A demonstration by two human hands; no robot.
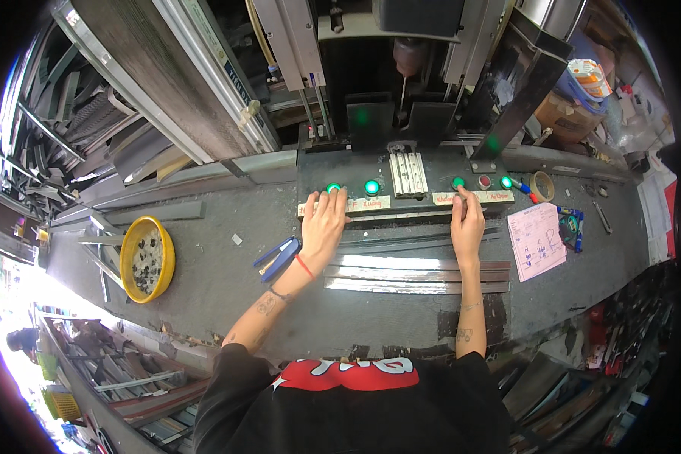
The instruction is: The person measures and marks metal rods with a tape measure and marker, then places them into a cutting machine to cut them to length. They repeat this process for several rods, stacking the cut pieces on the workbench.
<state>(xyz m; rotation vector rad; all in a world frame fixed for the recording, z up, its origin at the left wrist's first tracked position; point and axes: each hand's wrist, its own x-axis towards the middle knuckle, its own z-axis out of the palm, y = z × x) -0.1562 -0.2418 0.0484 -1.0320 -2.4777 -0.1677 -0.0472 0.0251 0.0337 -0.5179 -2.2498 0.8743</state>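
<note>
My left hand [324, 223] lies with its fingers stretched over a lit green button [333, 187] at the left of a dark control panel [310, 172]. A second green button [371, 188] glows just right of it. At the panel's right part, my right hand [468, 219] touches another green button [458, 182] with an outstretched finger. Neither hand holds anything that I can see. Between the hands, a ribbed silver metal block [409, 175] sits on the panel, below the machine's spindle [405, 64]. Several shiny metal strips [416, 274] lie side by side in front of the panel.
A blue stapler [278, 259] lies beside my left forearm. Farther left stands a yellow basket [169, 261] with small dark pieces. On the right are a red button [484, 181], pink paper [533, 253], a tape roll [542, 186] and markers [579, 231]. Metal posts [299, 53] rise behind the panel.
</note>
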